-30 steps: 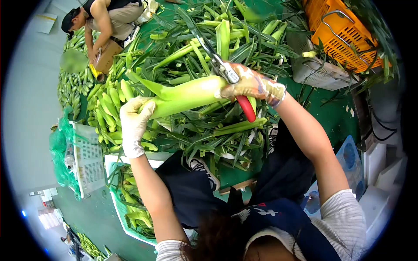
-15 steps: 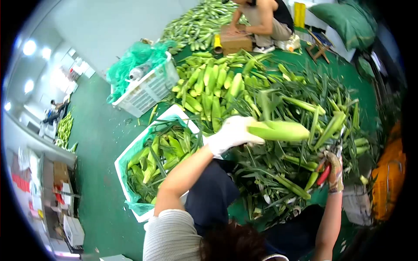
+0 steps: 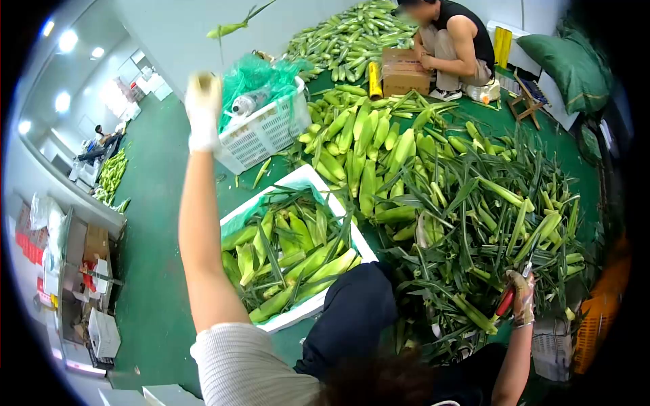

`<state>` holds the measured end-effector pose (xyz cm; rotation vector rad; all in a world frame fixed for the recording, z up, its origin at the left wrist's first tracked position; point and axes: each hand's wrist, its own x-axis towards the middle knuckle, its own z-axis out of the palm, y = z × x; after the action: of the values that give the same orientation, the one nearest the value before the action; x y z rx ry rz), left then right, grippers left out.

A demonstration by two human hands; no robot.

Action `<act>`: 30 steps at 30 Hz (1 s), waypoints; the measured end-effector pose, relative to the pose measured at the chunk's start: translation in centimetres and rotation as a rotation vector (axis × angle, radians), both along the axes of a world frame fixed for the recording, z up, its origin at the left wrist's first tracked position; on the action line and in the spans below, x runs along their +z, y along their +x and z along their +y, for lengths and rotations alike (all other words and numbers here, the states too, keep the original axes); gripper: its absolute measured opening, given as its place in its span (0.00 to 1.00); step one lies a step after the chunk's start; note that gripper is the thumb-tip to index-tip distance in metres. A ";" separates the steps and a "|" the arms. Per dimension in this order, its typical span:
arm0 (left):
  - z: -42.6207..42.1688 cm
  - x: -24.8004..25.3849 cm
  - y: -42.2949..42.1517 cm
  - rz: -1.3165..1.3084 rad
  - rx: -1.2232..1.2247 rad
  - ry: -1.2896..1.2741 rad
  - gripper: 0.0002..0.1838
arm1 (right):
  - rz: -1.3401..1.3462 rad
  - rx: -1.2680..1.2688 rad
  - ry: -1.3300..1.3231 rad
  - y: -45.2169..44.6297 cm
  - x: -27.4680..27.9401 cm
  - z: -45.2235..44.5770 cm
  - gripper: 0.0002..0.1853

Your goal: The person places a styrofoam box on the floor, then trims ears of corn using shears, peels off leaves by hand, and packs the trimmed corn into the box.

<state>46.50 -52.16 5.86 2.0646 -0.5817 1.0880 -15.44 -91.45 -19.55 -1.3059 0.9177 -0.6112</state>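
My left hand, in a white glove, is raised at the upper left beside a white crate; its fingers are smeared by motion. Above it and apart from it, a green corn cob with a trailing leaf hangs in mid-air. At the lower right my right hand, in a patterned glove, is closed round red-handled shears, whose blades point up over a heap of leaves and stalks. A foam box lined with green film holds husked cobs, left of my knee.
Unhusked cobs lie piled beyond the box, with another pile by the wall. A person crouches at a cardboard box at the back. An orange crate stands at the right edge; green netting and a bottle fill the white crate.
The view has turned left. My left hand has swung up and to the left, and the cob it held is now in the air. My right hand has moved away from that cob, still holding the shears.
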 end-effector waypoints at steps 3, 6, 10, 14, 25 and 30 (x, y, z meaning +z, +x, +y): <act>6.2 -14.6 -6.9 0.505 -0.101 -0.118 0.12 | -0.027 -0.013 0.022 1.1 0.1 0.0 0.14; 12.7 -26.0 -12.0 0.913 0.111 0.011 0.08 | -0.006 -0.064 0.057 1.6 -0.6 -0.2 0.16; 16.5 -29.3 -17.3 0.787 0.271 0.374 0.15 | 0.187 0.056 -0.016 0.3 -1.7 -0.9 0.15; 18.0 -29.8 -15.4 0.779 0.371 0.495 0.10 | 0.250 0.059 -0.046 2.3 -0.1 1.1 0.15; 11.2 -29.8 -12.8 1.049 -0.072 0.064 0.20 | 0.214 0.048 -0.234 3.9 -0.6 2.1 0.19; 2.1 -17.6 -11.0 0.876 -0.605 -0.514 0.22 | 0.287 0.211 -0.431 5.9 1.8 5.3 0.27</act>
<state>35.49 -50.06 -11.77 1.5286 -0.3663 -0.0629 -9.56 -86.16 -17.75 -1.8889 0.8911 -0.4769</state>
